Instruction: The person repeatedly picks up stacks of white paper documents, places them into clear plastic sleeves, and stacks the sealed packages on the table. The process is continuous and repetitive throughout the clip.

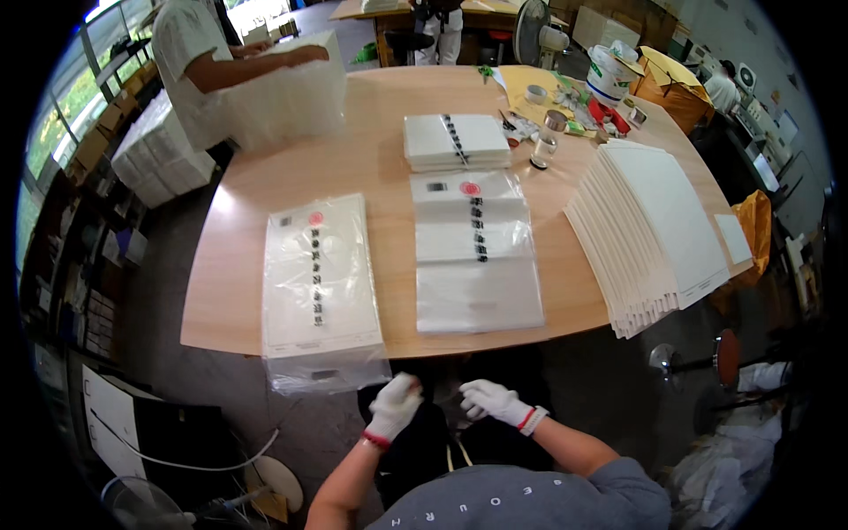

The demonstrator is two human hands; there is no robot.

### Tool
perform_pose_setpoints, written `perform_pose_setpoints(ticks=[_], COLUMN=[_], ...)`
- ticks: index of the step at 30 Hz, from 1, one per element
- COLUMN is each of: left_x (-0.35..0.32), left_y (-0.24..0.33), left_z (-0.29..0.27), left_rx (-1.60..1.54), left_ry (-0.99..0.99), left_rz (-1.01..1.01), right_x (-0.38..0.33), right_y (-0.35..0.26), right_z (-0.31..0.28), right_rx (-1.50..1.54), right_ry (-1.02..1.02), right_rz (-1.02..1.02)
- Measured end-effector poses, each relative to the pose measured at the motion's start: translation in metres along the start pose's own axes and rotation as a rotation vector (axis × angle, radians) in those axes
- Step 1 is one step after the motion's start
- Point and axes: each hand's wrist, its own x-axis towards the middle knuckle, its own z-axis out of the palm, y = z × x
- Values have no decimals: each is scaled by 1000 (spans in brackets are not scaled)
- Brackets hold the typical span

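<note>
My left hand, in a white glove, is held over my lap in front of the table edge. Its fingers are curled in, and nothing shows in them. My right hand, gloved too, hovers beside it with loosely bent fingers slightly apart and holds nothing. Nearest the left hand lies a stack of white sheets in a clear printed bag; the bag's loose mouth hangs over the table edge. To its right, flat clear printed plastic bags lie in front of both hands.
On the table stand a smaller bagged stack, a tall fanned pile of white boards and a glass bottle. A white bucket is at the back right. Another person handles plastic film at the far left.
</note>
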Motion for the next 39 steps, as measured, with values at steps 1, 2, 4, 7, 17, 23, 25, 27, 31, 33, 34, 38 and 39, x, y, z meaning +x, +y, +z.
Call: perform_pose_setpoints(ticks=[1, 2, 4, 7, 17, 23, 25, 27, 31, 33, 34, 38, 39], left_x=[26, 51, 103, 169, 213, 257, 272, 271, 251, 238, 234, 229, 218], left_y=[39, 70, 100, 87, 82, 98, 123, 137, 185, 223, 234, 198, 194], left_z=[14, 29, 65, 102, 91, 54, 49, 49, 59, 45, 31, 44, 46], left_rx=[91, 245, 239, 623, 217, -669, -607, -535, -438, -362, -486, -344, -216], left_ry=[-18, -41, 8, 84, -246, -69, -145, -238, -384, -361, -422, -408, -390], left_rz=[351, 341, 405, 476, 307, -41, -129, -153, -97, -25, -38, 247, 266], right_x=[-9, -20, -37, -49, 49, 64, 35, 11, 48, 85, 104, 122, 84], right_y=[6, 5, -4, -7, -97, -97, -86, -125, -164, -152, -141, -83, -85], right_z=[-16, -27, -43, -55, -64, -109, -120, -87, -59, -70, -74, -67, -61], right_rx=[52, 77, 81, 91, 497, -359, -1060, -904, -755, -1411, -1552, -1450, -1209], right_ry=[72, 131, 231, 306, 231, 638, 1008, 1146, 891, 1074, 1071, 781, 703], right_rz=[-23, -32, -65, -145, -446, -407, -699, -997, -1266, -896, -789, -874, -983])
